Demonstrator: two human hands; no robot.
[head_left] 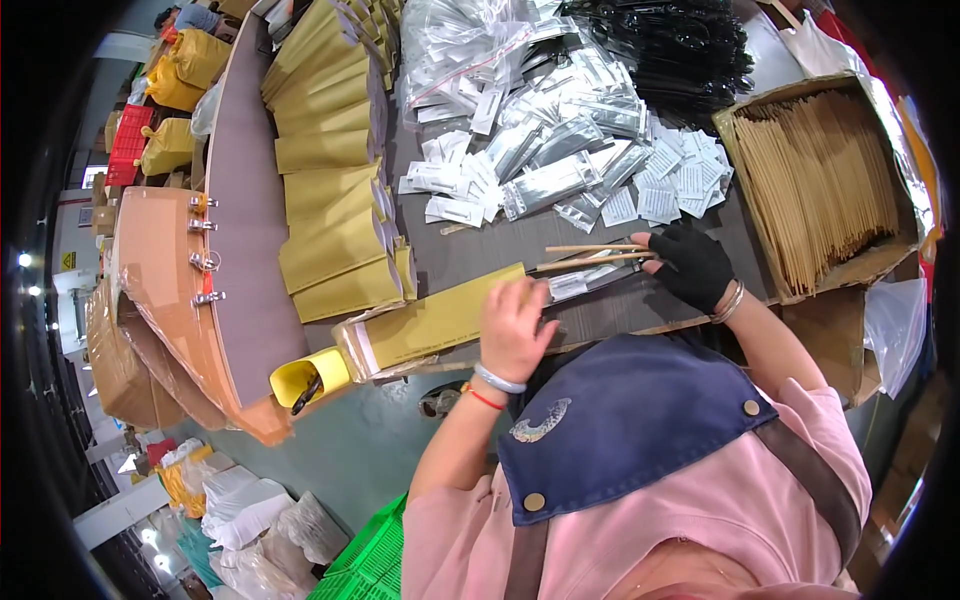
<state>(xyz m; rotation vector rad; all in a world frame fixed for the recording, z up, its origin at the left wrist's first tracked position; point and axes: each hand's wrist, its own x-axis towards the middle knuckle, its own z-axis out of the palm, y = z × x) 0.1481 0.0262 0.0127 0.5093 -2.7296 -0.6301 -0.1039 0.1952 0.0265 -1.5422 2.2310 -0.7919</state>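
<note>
A long flat gold-coloured paper sleeve lies along the table's near edge. My left hand rests at its right end, thumb apart from the fingers; any hold on the paper is hidden. My right hand, in a black fingerless glove, pinches the right ends of two thin wooden sticks. Their other ends point toward the sleeve's end. Below the sticks is a clear-and-silver packet, partly covered by them; whether my right fingers also grip it I cannot tell.
More gold sleeves are fanned at the left. Small white and silver packets lie in a heap at the back, beside black plastic pieces. A cardboard box of wooden sticks stands right. A yellow holder hangs at the front-left edge.
</note>
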